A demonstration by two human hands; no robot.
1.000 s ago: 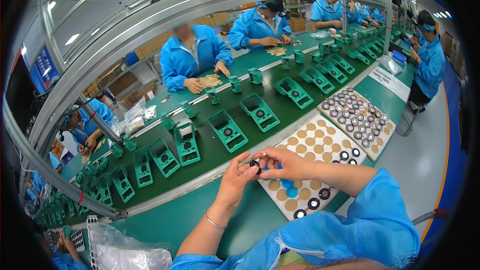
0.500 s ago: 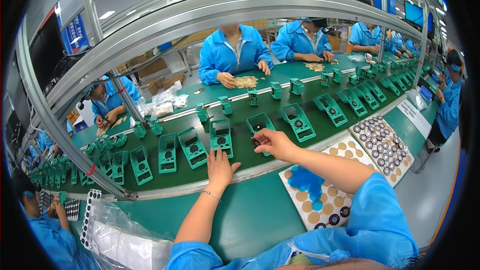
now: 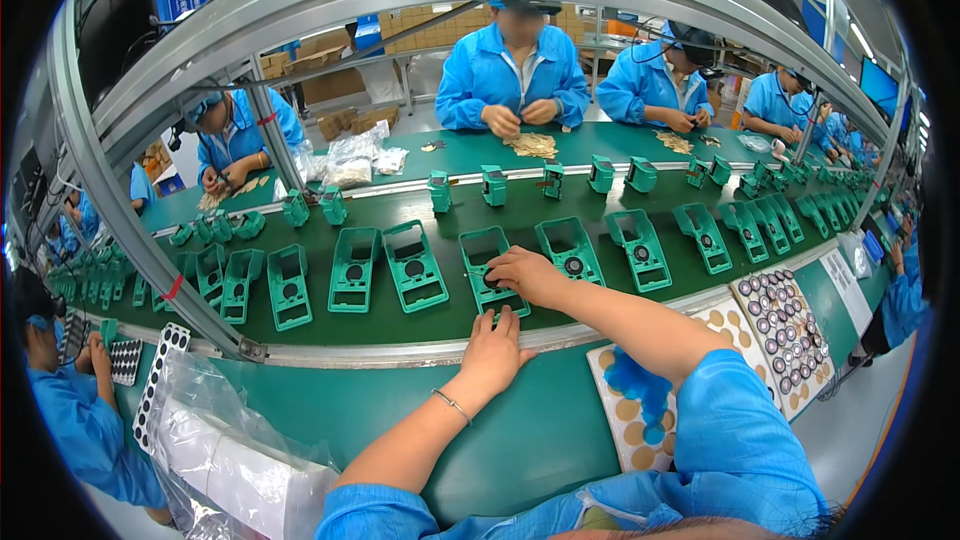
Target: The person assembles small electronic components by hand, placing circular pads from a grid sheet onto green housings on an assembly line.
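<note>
A green plastic housing (image 3: 476, 250) lies on the green conveyor belt in front of me. My right hand (image 3: 532, 276) reaches over it, its fingertips closed on a small black round part (image 3: 491, 282) in the housing's middle; the fingers partly hide that part. Stretched out, the fingers of my left hand (image 3: 493, 350) touch the near end of the same housing. To its left sits a similar housing (image 3: 416, 268) with a black disc fitted. On the right, partly behind my right hand, another housing (image 3: 568, 252) also carries a black disc.
A white tray with tan discs and blue film (image 3: 640, 390) lies beside my right arm, next to a tray of round dark parts (image 3: 785, 325). Plastic-wrapped white sheets (image 3: 250, 470) are at lower left. A metal post (image 3: 150, 200) rises at left. Co-workers sit across the belt.
My right hand has brought the black round part down into the housing. My left hand has moved right to the housing's near end. The view has shifted, and the housings appear further left.
</note>
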